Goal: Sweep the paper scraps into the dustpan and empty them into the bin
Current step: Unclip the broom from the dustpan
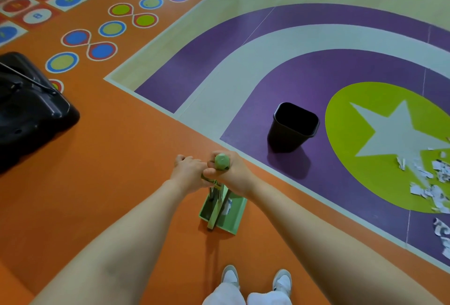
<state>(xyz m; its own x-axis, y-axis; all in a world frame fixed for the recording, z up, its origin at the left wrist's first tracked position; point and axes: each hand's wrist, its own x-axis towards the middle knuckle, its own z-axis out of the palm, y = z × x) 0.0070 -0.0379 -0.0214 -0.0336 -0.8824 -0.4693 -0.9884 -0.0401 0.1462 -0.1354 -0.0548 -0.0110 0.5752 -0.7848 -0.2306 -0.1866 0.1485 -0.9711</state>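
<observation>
Here, directly below the fingers: green dustpan [222, 212] standing on the orange floor [126, 170], with a bit of white paper seemingly inside, hard to make out. Right hand [231, 170] wrapped round the green handle [221, 161], long axis near upright and pointing at the camera. Left hand [188, 170] closed just beside it on a lower green grip, exact hold hidden.

Forward and right of the fingers, well apart: black bin [293, 126], mouth open, upright on the purple band. Farther right, past the bin: scraps [435, 182] strewn over the green circle and white star. Right hand nearer both.

Open floor between fingers and pile; bin probably the only obstacle. Off to the left, a black case [31, 109], clear of that path.
</observation>
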